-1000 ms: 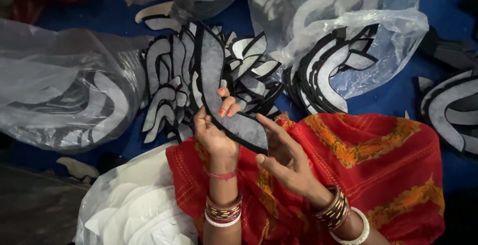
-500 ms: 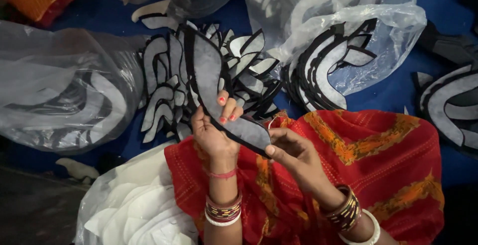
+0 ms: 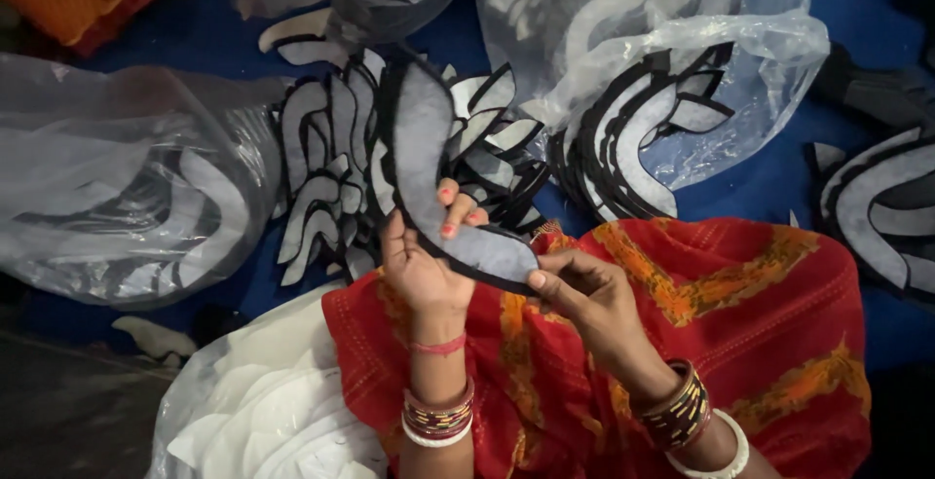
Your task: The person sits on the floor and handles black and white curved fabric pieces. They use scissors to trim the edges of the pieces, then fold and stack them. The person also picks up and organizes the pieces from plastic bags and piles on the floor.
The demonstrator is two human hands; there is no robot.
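From the head view I see the curved grey piece [image 3: 429,172] standing steeper over the red cloth [image 3: 740,323] than a second ago, its upper end swung up across the heap of cut pieces [image 3: 331,163] behind the cloth, so I judge it is being turned for work along its black edge. My left hand [image 3: 424,265] clamps its middle, fingers curled over the front, while my right hand [image 3: 584,289] has slid to pinch its lower tip just above the cloth.
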